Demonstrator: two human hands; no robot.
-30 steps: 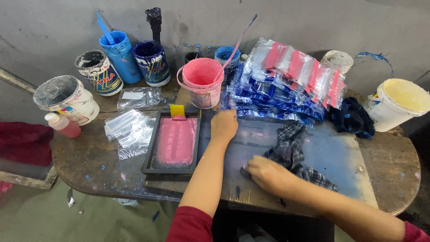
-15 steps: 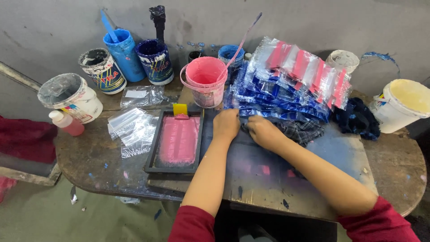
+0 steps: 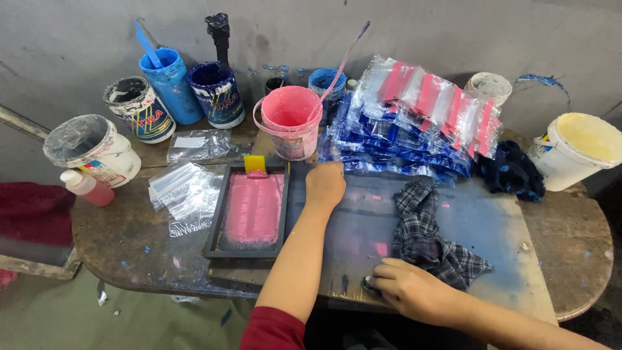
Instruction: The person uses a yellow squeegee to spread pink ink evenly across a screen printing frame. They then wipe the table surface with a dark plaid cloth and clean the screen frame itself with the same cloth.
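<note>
The left hand lies knuckles up, fingers curled loosely, pressing down on the dark, paint-stained flat board and gripping nothing. Just to its left sits the black rectangular tray of wet pink paint, glossy and streaked, with a small yellow-handled scraper at its far end. Nearer the body, the right hand is half closed, fingertips bunched on the board's near edge over a small dark object too hidden to name, and it touches the crumpled black-and-white checked cloth that trails away from it across the board. Beyond the left hand stands a pink plastic bucket with a stir stick leaning in it, and to the right of that a slumped heap of shiny clear plastic packets with blue and pink contents. Far to the left of the left hand, crinkled clear plastic bags lie on the worn round wooden surface, with paint-smeared tins and tubs behind them. Well to the right of both hands sits a white bucket of pale yellow paint.
</note>
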